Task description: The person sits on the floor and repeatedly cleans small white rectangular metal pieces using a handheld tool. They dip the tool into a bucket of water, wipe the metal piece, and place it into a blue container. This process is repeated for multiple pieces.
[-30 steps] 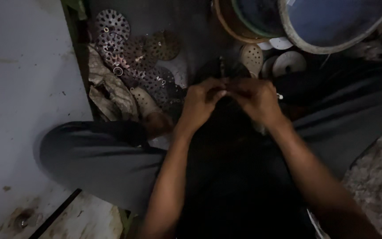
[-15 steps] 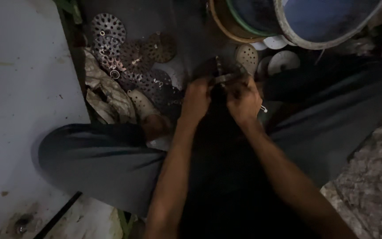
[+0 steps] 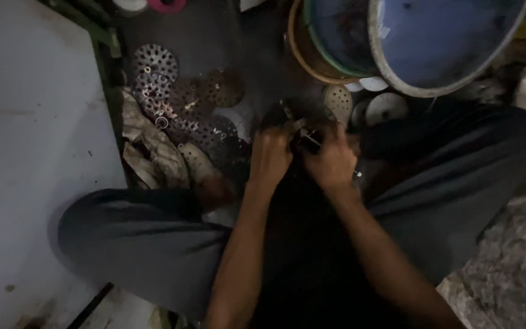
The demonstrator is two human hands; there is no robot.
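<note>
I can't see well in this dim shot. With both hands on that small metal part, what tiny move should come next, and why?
Probably tilt the small metal part toward the camera before doing more. The left hand and right hand pinch it together over the lap, and fingers and shadow hide how it sits.

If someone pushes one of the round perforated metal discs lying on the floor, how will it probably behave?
A perforated disc looks thin and flat, so it would probably slide, not roll, and stay stiff. The holes suggest it is light for its width. The discs overlap in a loose pile beside the crumpled rag, so pushing one may shift its neighbours.
</note>
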